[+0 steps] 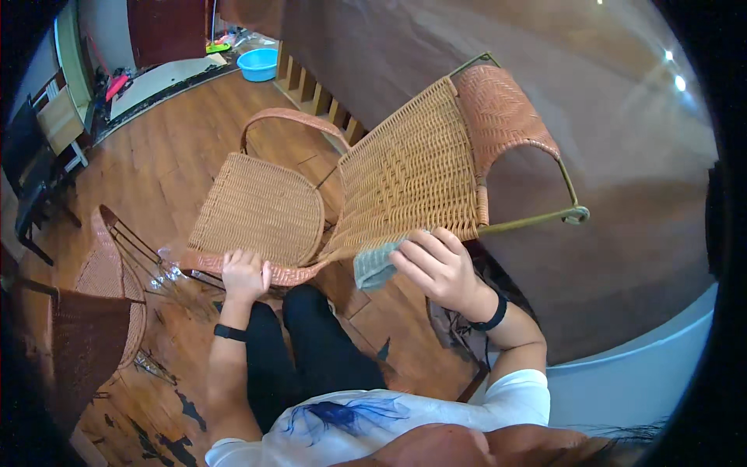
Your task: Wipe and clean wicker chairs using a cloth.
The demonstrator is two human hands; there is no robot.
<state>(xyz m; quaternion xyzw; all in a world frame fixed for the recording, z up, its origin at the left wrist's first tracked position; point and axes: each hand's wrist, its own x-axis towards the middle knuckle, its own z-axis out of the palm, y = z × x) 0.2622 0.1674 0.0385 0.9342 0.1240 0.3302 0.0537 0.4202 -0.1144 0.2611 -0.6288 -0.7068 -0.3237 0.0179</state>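
A wicker chair stands before me, its tan woven backrest (408,163) leaning to the right and its rounded seat (257,206) to the left. My left hand (244,276) is closed around the reddish woven armrest (302,274) on the near side. At the backrest's near edge, my right hand (442,271) holds a folded grey-green cloth (375,266) against the weave. Part of the cloth hangs below the fingers. A reddish woven headrest pad (506,109) tops the backrest, on a brass-coloured metal frame (537,218).
Another reddish woven chair (89,331) stands close on the left. Farther back are a dark chair (39,171) and a light-blue basin (257,64). A brown sheet (622,226) drapes over something large on the right. Dark scraps (175,447) lie on the wooden floor (152,167).
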